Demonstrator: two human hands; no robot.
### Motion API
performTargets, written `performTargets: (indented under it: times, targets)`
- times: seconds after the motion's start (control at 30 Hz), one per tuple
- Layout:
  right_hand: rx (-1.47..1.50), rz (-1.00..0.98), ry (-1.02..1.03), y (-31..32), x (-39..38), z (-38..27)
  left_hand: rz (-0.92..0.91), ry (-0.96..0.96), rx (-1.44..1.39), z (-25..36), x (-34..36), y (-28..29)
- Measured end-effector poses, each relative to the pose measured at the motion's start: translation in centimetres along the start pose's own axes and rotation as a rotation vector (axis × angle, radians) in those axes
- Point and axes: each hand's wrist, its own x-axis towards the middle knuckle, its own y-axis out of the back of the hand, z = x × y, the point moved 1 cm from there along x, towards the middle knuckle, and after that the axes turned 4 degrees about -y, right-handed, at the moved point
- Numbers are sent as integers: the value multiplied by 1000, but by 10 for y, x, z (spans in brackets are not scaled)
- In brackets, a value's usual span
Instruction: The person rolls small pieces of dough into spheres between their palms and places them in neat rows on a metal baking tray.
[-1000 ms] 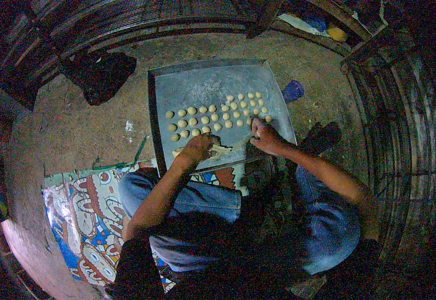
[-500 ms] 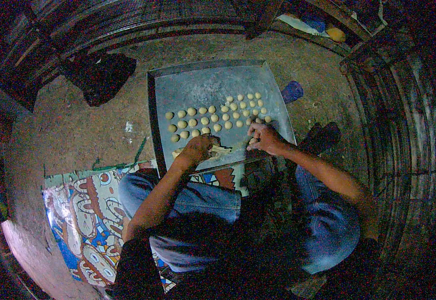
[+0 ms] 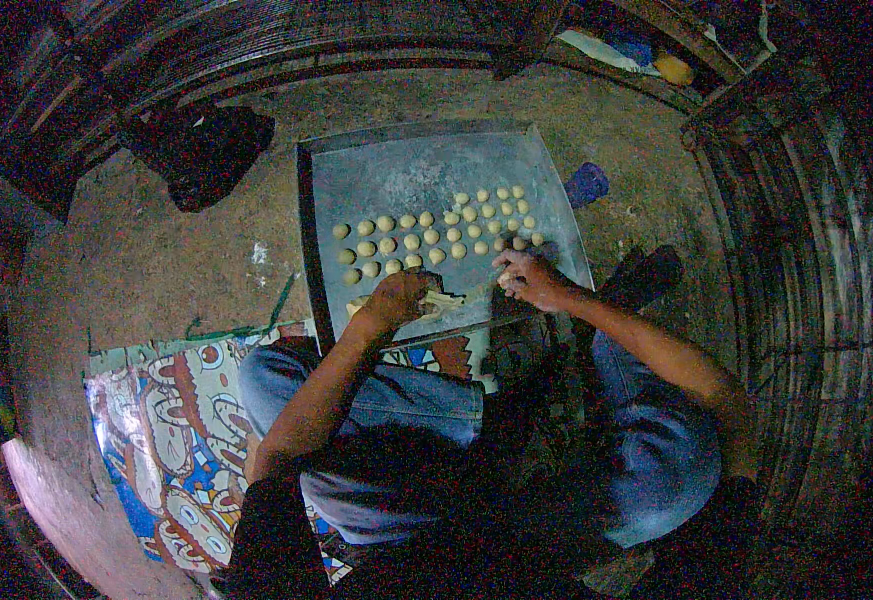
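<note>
My left hand (image 3: 398,298) is closed around a pale dough strip (image 3: 444,300) near the tray's front edge. One end of the strip sticks out to the right of the fingers, and more pale dough shows at the hand's left side. My right hand (image 3: 538,282) has its fingers curled together over the tray's front right part, with a small pale bit of dough (image 3: 505,278) at the fingertips, partly hidden. Beyond both hands, several small round dough balls (image 3: 386,245) lie in rows on the shallow metal tray (image 3: 396,175), which is dusted with flour.
A black plastic bag (image 3: 211,155) lies on the floor left of the tray. By the tray's right edge is a dark blue cup-like object (image 3: 586,186). A colourful cartoon-printed sheet (image 3: 181,430) spreads under my left leg. Dark slatted wood (image 3: 786,300) runs along the right.
The fingers of my right hand have shifted slightly around the dough bit. My left hand and the rows of dough balls look the same.
</note>
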Motion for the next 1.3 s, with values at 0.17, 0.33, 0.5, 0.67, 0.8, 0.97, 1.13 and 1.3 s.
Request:
performTargets:
  times: [0.17, 0.33, 0.5, 0.67, 0.8, 0.97, 1.13, 1.3]
  targets:
    - [124, -68, 32, 5, 2, -11, 81, -95, 48, 3, -5, 3]
    - [5, -17, -91, 7, 0, -7, 77, -1, -27, 13, -3, 6]
    - [-90, 47, -35, 11, 1, -22, 58, -9, -29, -2, -6, -1]
    - [-147, 58, -13, 16, -2, -34, 58, 25, -34, 3, -4, 1]
    - [-104, 30, 3, 18, -3, -41, 41, 51, -11, 10, -3, 6]
    - [176, 9, -116, 16, -3, -43, 4, 72, 10, 25, -3, 16]
    - [-179, 134, 160, 17, 0, -30, 72, 44, 14, 30, -6, 19]
    - [-301, 79, 199, 13, 0, -13, 77, 11, -11, 30, -4, 18]
